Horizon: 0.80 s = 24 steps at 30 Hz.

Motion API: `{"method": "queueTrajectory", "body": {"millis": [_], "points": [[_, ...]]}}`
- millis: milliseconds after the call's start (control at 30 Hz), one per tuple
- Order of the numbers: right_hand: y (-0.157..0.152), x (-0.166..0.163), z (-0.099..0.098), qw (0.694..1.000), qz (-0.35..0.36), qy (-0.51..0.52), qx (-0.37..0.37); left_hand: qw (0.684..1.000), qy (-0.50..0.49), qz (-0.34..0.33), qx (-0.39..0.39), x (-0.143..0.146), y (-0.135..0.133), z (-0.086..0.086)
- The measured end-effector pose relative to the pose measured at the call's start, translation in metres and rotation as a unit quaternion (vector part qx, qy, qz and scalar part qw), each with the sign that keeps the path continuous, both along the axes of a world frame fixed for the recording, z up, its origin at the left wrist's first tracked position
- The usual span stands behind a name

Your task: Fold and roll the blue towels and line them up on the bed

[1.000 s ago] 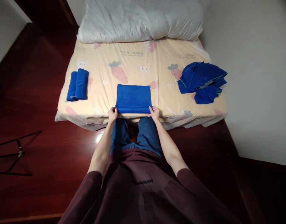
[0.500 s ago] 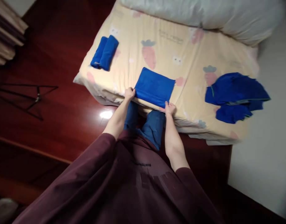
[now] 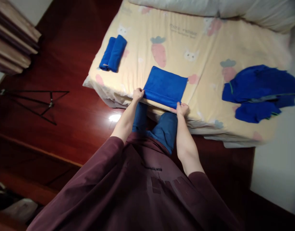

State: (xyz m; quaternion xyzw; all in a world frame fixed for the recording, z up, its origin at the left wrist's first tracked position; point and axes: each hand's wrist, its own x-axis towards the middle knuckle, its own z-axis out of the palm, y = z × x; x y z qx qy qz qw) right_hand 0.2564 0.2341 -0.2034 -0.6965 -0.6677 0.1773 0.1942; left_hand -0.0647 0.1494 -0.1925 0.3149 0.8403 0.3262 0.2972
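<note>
Both hands grip a blue towel at the edge of the bed

The blue towel (image 3: 166,84) lies spread near the front edge of the bed (image 3: 207,106), with a narrow band turned over along its near side. The left hand (image 3: 138,94) pinches one end of that band, fingers curled in against the cloth. The right hand (image 3: 182,109) pinches the other end, its thumb on top. Neither is spread wide; the fingers beneath the cloth are hidden, so how tightly they press is hard to say.

To the left, well apart from the towel, two rolled blue towels (image 3: 113,53) lie side by side, touching. To the right, also well apart, is a loose heap of blue cloth (image 3: 263,85) with green edging. A pale quilt (image 3: 193,7) is bunched across the far side of the bed.

Legs in blue jeans (image 3: 163,128) stand close against the near edge, below the hands. On the dark red floor (image 3: 89,138) at left is a black stand (image 3: 50,104) with thin legs, near a striped curtain (image 3: 12,38). A pale wall (image 3: 277,166) borders the bed on the right.
</note>
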Motion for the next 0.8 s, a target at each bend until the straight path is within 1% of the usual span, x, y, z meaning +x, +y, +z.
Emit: {"method": "queueTrajectory", "body": {"millis": [67,100,233,333,467,567,633,700,733,800], "points": [[0.001,-0.004,0.009,0.996,-0.075,-0.007,-0.036,1.000,0.009,0.010,-0.003,0.000,0.001,0.002],[0.002,-0.005,0.012,0.994,-0.094,-0.006,-0.058,1.000,0.014,0.012,-0.007,-0.001,0.002,0.003],[0.011,-0.004,0.021,0.987,-0.102,0.014,-0.121,1.000,0.029,0.008,0.002,-0.005,0.007,0.006],[0.016,-0.001,0.022,0.983,-0.115,0.061,-0.132,0.998,0.053,0.006,0.022,-0.005,0.007,0.008],[0.015,-0.002,0.020,0.977,-0.133,0.120,-0.113,0.995,0.073,0.009,0.066,0.002,0.004,0.014],[0.014,-0.005,0.022,0.976,-0.128,0.143,-0.105,0.995,0.069,-0.003,0.070,0.005,0.002,0.021],[0.011,-0.004,0.026,0.978,-0.112,0.151,-0.092,0.995,0.070,-0.008,0.069,0.006,-0.002,0.026],[0.005,0.000,0.032,0.985,-0.082,0.146,-0.049,0.991,0.095,-0.025,0.089,0.006,-0.010,0.031],[-0.001,0.004,0.035,0.988,-0.059,0.139,-0.015,0.986,0.121,-0.046,0.108,0.006,-0.016,0.033],[-0.016,0.012,0.040,0.990,0.005,0.122,0.064,0.965,0.181,-0.114,0.155,0.006,-0.029,0.038]]}}
